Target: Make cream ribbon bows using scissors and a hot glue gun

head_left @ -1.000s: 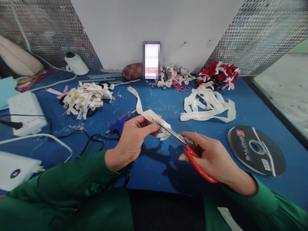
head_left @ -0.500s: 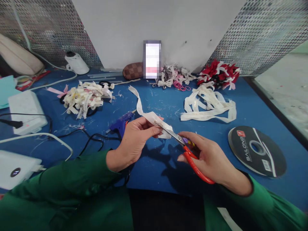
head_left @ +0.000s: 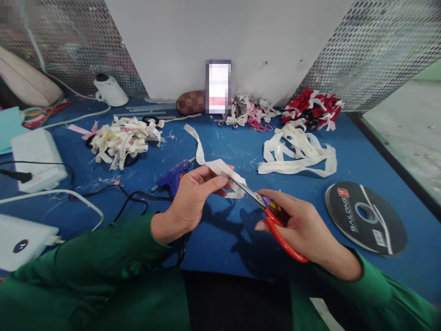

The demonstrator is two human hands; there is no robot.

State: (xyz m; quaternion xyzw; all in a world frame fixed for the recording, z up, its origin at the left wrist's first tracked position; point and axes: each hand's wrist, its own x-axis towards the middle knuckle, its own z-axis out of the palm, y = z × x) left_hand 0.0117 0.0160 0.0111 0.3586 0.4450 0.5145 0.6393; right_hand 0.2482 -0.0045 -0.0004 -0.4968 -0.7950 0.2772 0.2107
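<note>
A white ribbon [head_left: 219,167] is pinched between the thumb and fingers of my left hand [head_left: 193,197]; one end trails up and away over the blue table. My right hand [head_left: 299,225] is closed around red-handled scissors [head_left: 280,234]. Their blades lie along the ribbon, with the tips close to my left thumb. A small purple and yellow item [head_left: 272,203] shows between my right fingers and the scissors. Behind my left hand lies a blue glue gun [head_left: 170,178], partly hidden.
White ribbon loops [head_left: 296,158] and a black spool [head_left: 367,218] lie on the right. On the left are a pile of bows [head_left: 120,141], cables and a white power strip [head_left: 38,158]. A phone [head_left: 219,86] stands at the back.
The ribbon between my hands has shifted and folded slightly, with a loop now hanging below the blades. Both hands have barely moved.
</note>
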